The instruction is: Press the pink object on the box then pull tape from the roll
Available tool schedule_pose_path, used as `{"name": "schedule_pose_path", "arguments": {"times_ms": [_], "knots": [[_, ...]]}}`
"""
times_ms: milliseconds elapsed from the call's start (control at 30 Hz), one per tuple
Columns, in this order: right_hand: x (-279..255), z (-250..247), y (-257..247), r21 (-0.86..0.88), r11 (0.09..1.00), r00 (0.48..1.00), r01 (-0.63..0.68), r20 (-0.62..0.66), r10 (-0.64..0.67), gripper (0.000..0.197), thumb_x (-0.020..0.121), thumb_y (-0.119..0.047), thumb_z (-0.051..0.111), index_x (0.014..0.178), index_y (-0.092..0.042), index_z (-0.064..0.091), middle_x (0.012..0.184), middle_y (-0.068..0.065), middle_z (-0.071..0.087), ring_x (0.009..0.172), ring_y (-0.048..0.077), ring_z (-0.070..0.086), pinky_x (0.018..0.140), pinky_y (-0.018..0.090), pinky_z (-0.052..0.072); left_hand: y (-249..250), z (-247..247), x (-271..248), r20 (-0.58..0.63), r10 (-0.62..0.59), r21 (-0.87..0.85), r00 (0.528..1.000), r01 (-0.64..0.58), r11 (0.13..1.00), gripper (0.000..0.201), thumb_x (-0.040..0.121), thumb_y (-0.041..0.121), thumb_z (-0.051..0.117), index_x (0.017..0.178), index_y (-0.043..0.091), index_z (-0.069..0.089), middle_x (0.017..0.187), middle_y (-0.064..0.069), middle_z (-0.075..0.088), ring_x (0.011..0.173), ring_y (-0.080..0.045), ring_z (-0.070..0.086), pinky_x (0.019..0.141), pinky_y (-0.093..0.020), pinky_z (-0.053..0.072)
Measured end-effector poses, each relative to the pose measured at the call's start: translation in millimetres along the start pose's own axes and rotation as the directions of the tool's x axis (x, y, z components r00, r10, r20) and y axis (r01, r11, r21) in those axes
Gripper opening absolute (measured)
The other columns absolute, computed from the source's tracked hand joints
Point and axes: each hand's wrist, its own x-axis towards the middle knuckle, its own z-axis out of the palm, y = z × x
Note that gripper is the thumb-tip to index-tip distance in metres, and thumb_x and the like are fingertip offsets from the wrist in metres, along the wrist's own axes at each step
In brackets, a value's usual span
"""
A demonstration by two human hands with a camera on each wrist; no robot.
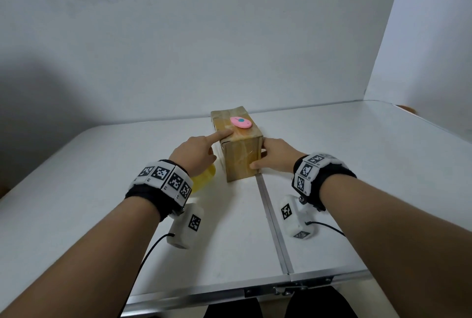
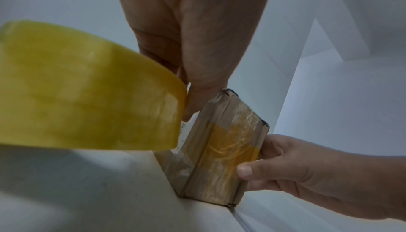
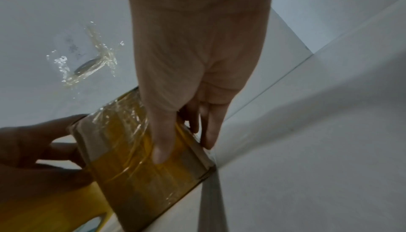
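A small cardboard box (image 1: 238, 147), wrapped in yellowish tape, stands upright on the white folding table (image 1: 357, 154), about midway between its left and right edges and closer to the far edge than to the near one; its near right corner sits just at the metal seam (image 1: 273, 225) that runs across the tabletop from the near edge. On the box's top face lies a pink oval cutter (image 1: 240, 122) with a blue dot.

The left hand (image 1: 196, 154) reaches in from the box's left side. Its index finger is stretched out straight and presses on the near left part of the top face, close to the pink cutter but apart from it, while the other fingers are curled in. Beneath this hand, a roll of yellow tape (image 2: 87, 90) sits close against the box's left side; whether the curled fingers hold it cannot be told.

The right hand (image 1: 278, 158) grips the box at its near right edge: the thumb lies on the near face and the fingers wrap onto the right side.
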Motion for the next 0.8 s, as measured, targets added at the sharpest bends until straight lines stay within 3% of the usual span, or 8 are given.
{"name": "schedule_pose_path", "arguments": {"times_ms": [100, 233, 433, 567, 667, 733, 800], "knots": [[1.1, 10.5, -3.9, 0.100, 0.994, 0.998, -0.040, -0.044, 0.044, 0.085, 0.063, -0.050, 0.080, 0.136, -0.020, 0.046, 0.123, -0.003, 0.065, 0.114, 0.016, 0.062, 0.095, 0.026, 0.050, 0.3, 0.1, -0.4, -0.004, -0.006, 0.008, 1.000, 0.006, 1.000, 0.071, 0.091, 0.015, 0.049, 0.143, 0.056, 0.023, 0.105, 0.003, 0.069, 0.094, -0.020, 0.060, 0.081, -0.038, 0.053], [2.1, 19.4, -5.3, 0.096, 0.991, 0.989, -0.094, -0.109, 0.105, 0.090, 0.063, -0.054, 0.079, 0.136, -0.016, 0.042, 0.123, 0.000, 0.065, 0.115, 0.019, 0.061, 0.096, 0.031, 0.051, 4.0, -1.4, -3.9, 0.006, -0.006, 0.017, 1.000, 0.006, 1.000, 0.072, 0.091, 0.014, 0.049, 0.143, 0.056, 0.022, 0.105, 0.003, 0.069, 0.097, -0.021, 0.061, 0.082, -0.038, 0.053], [-1.0, 13.0, -2.8, 0.053, 0.993, 0.993, -0.107, -0.053, 0.110, 0.082, 0.073, -0.026, 0.079, 0.142, -0.013, 0.038, 0.137, 0.007, 0.057, 0.120, 0.024, 0.059, 0.095, 0.029, 0.048, 3.2, -8.0, -4.8, 0.045, -0.013, -0.013, 0.999, 0.014, 1.000, 0.077, 0.090, 0.014, 0.052, 0.145, 0.055, 0.017, 0.105, 0.001, 0.068, 0.101, -0.022, 0.061, 0.087, -0.040, 0.052], [-6.8, 9.8, -1.4, 0.073, 0.991, 0.993, -0.114, 0.011, 0.114, 0.098, 0.073, -0.018, 0.078, 0.152, -0.015, 0.020, 0.152, 0.009, 0.039, 0.131, 0.029, 0.050, 0.103, 0.038, 0.047, -4.3, -26.3, -16.3, -0.068, -0.082, -0.178, 0.994, 0.069, 0.982, 0.085, 0.088, 0.011, 0.056, 0.150, 0.046, 0.009, 0.095, -0.002, 0.068, 0.081, -0.017, 0.060, 0.077, -0.029, 0.047], [-10.9, 4.1, 2.0, 0.149, 0.985, 0.996, -0.091, -0.004, 0.093, 0.070, 0.084, -0.002, 0.057, 0.148, -0.017, 0.032, 0.151, 0.007, 0.040, 0.127, 0.030, 0.053, 0.094, 0.037, 0.051, -12.9, -46.7, -28.9, -0.127, -0.181, -0.408, 0.975, 0.115, 0.906, 0.078, 0.089, 0.015, 0.060, 0.149, 0.044, 0.020, 0.090, 0.000, 0.063, 0.079, -0.019, 0.062, 0.071, -0.030, 0.051], [-15.9, -1.6, 2.9, 0.253, 0.964, 0.993, -0.080, -0.067, 0.100, 0.058, 0.086, 0.006, 0.042, 0.138, -0.018, 0.049, 0.148, 0.006, 0.044, 0.123, 0.030, 0.055, 0.097, 0.040, 0.053, -12.9, -61.4, -37.2, -0.106, -0.216, -0.579, 0.971, 0.117, 0.807, 0.069, 0.089, 0.017, 0.062, 0.145, 0.042, 0.030, 0.096, -0.003, 0.060, 0.081, -0.019, 0.061, 0.068, -0.031, 0.055], [-21.9, -8.5, 2.0, 0.376, 0.924, 0.979, -0.069, -0.154, 0.136, 0.050, 0.086, 0.009, 0.040, 0.126, -0.013, 0.061, 0.140, 0.010, 0.051, 0.119, 0.031, 0.059, 0.098, 0.045, 0.052, -5.0, -72.8, -43.9, -0.072, -0.204, -0.684, 0.976, 0.101, 0.722, 0.062, 0.090, 0.018, 0.062, 0.143, 0.038, 0.038, 0.103, -0.007, 0.062, 0.084, -0.020, 0.062, 0.072, -0.033, 0.056]]}}
